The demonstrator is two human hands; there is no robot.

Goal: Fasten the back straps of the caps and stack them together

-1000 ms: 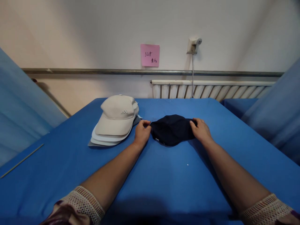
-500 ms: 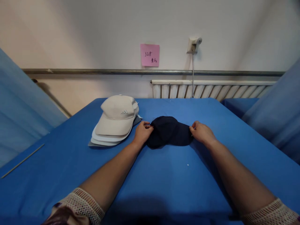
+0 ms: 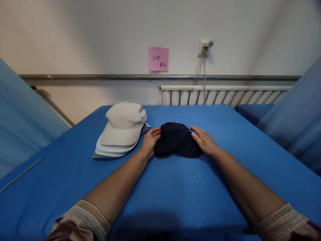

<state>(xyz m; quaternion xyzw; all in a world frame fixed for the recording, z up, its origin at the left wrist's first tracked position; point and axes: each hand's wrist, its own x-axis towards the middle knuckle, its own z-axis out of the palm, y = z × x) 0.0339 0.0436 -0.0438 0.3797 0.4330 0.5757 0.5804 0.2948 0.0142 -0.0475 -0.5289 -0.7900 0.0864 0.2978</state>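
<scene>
A dark navy baseball cap (image 3: pixel 173 139) lies on the blue cloth, its brim pointing right. At the crown's left edge, my left hand (image 3: pixel 150 140) is closed on the cap, with part of its fingers hidden against the dark fabric. My right hand (image 3: pixel 205 141) is open, its fingers stretched out along the upper side of the brim. Left of my left hand rests a stack of caps, topped by a beige baseball cap (image 3: pixel 124 117) with a small logo. White and grey brims (image 3: pixel 110 150) stick out below it.
Blue cloth (image 3: pixel 175 190) covers the table. A thin stick (image 3: pixel 22 174) lies at the left. Blue curtains (image 3: pixel 20 117) hang on both sides. Behind are a metal rail (image 3: pixel 112 77), a radiator (image 3: pixel 223 95), a pink note (image 3: pixel 158 59) and a plugged-in socket (image 3: pixel 204 48).
My right hand has let go of the brim's tip, moved left and spread its fingers over the brim's upper side. My left hand stays at the crown's left edge.
</scene>
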